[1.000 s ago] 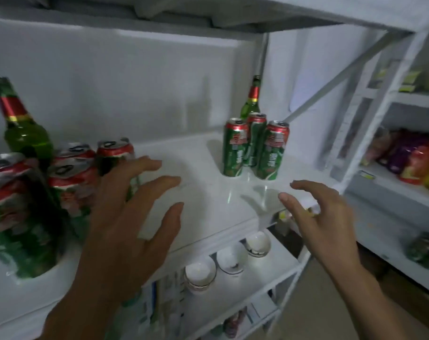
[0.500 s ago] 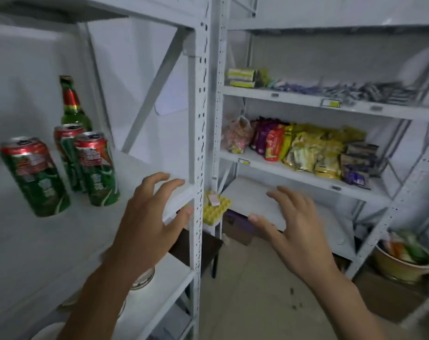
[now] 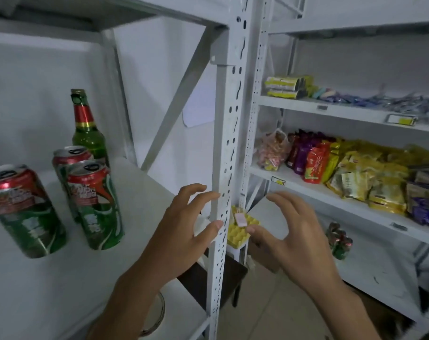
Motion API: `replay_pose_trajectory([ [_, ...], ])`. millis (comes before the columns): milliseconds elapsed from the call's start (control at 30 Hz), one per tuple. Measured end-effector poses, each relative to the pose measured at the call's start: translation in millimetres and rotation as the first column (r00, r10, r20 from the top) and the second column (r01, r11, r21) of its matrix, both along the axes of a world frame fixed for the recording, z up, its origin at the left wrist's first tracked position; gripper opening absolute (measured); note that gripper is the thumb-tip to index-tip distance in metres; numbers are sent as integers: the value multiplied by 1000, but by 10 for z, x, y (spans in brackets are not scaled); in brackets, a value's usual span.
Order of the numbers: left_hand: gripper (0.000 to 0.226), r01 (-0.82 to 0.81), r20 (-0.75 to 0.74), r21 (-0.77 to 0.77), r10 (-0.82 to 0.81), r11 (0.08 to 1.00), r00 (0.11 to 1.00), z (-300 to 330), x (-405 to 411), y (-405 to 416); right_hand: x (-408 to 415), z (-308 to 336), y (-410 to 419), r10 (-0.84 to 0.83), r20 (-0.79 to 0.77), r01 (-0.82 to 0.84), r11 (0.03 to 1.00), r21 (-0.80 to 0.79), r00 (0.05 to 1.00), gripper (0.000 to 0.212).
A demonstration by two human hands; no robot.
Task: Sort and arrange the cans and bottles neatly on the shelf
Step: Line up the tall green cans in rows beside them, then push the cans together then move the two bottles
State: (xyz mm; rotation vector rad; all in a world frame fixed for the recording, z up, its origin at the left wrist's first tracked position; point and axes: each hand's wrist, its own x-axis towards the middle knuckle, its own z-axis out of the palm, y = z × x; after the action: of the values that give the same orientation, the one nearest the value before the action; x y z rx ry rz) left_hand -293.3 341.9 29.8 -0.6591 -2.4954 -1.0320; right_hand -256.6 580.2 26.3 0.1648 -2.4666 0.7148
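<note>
On the white shelf at left, 3 green cans stand before 1 green bottle, while the left hand and right hand hover empty, fingers spread and relaxed.

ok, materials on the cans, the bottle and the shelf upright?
Cans: look like thin aluminium, glossy printed green-red skin, bare silver lids with pull tabs.
Bottle: seems green glass, since it is translucent and shiny; red and gold foil-like neck wrap.
Shelf upright: probably steel, matte white paint, punched slot holes.
</note>
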Motion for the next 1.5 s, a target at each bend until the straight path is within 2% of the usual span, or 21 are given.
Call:
replay_pose_trajectory([
  [133,45,-24,-7,38,24,999,1000,-3,-248,92,-297,38,26,71,-14,-71,997,-38,997,60],
  [200,43,-23,-16,69,24,997,1000,5,-311,128,-396,28,23,90,-38,-92,994,-54,995,59],
  [400,38,-184,-60,162,196,969,979,71,-443,119,-764,91,-135,252,-42,-256,948,-190,967,52],
  [600,35,-229,-81,193,248,954,965,96,-320,160,-823,146,-315,377,-217,-416,891,-179,901,38],
  [700,35,-322,-146,245,364,914,920,122,-122,4,-879,183,-654,484,-367,-552,827,-106,794,37],
  [867,34,-466,-148,300,523,832,839,270,478,-463,-714,268,-1290,663,-333,-741,625,-245,670,45],
  [933,33,-503,-184,279,560,818,808,334,729,-643,-614,272,-1570,688,-312,-755,607,-247,655,49],
  [1033,34,-573,-225,243,620,783,752,353,1079,-963,-476,296,-1908,698,-321,-761,633,-142,640,49],
  [1100,33,-645,-221,218,681,732,698,367,1320,-1244,-424,321,-2036,701,-327,-764,634,-121,634,51],
  [1233,33,-806,-237,206,827,555,510,370,1785,-1823,-474,389,-2186,727,-258,-767,633,-108,637,63],
  [1333,38,-882,-221,163,888,442,404,400,2038,-2185,-535,433,-2281,731,-219,-763,630,-146,646,65],
  [1400,46,-950,-205,54,935,307,290,475,2114,-2368,-564,449,-2345,746,-196,-771,617,-159,637,68],
  [1500,63,-983,-282,-181,956,27,79,676,2113,-2568,-601,450,-2417,735,-205,-760,601,-246,647,74],
])
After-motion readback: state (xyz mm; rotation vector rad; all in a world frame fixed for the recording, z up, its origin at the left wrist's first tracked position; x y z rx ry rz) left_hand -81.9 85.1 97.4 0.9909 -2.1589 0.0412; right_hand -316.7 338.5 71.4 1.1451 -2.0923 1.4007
